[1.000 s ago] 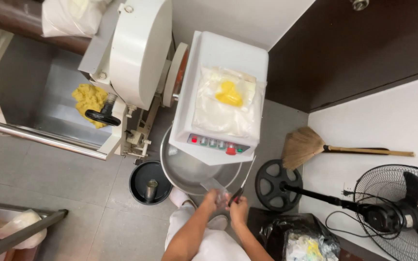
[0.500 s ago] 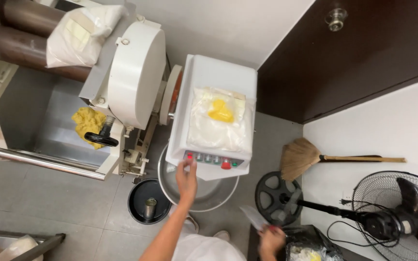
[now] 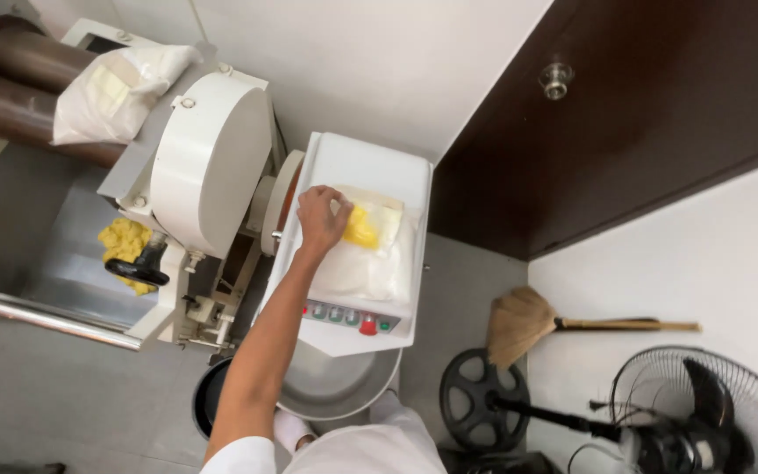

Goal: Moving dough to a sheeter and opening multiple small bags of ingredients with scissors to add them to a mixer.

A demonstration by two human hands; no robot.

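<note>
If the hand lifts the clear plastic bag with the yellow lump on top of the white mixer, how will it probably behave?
The plastic bag looks thin and crumpled, so it would probably sag and fold rather than hold its shape. The yellow lump inside may slide toward the low end. The left hand rests on its edge; it likely feels light.

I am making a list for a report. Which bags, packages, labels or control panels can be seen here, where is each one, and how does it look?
Clear plastic bag: on top of the white mixer, soft and crumpled, a yellow lump inside; the left hand rests on it.
White bag: upper left, on the brown rollers, crumpled, pale yellow content.
Button panel: front edge of the mixer, a row of small greenish buttons and one red.
</note>
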